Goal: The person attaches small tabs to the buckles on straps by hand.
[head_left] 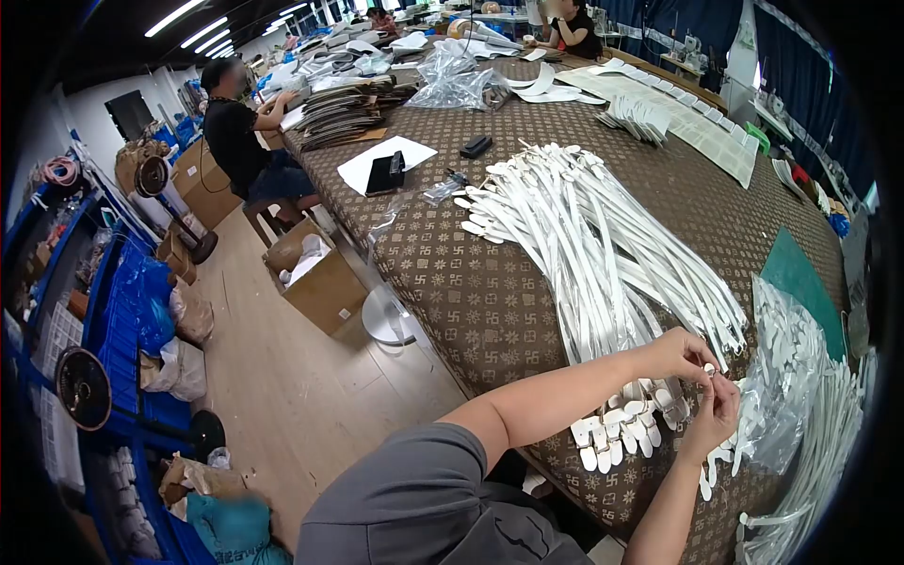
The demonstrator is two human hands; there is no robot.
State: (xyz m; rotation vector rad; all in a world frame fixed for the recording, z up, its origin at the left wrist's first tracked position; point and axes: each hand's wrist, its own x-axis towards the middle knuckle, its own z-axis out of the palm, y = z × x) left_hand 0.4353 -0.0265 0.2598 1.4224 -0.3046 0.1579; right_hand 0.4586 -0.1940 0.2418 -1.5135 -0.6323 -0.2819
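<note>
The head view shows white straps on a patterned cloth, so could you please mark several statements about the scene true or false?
1. The left hand and right hand are close together. True.
2. The white straps lie on the patterned cloth. True.
3. The flat black device lies beneath the white sheet. False: the device is on top of the sheet.
4. In the picture, the green sheet is left of those straps. False: the green sheet is to their right.

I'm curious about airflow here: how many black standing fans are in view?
2. The farther fan stands left of the left-hand seated person; the nearer fan is lower, near the picture's left edge. Others may be hidden.
</note>
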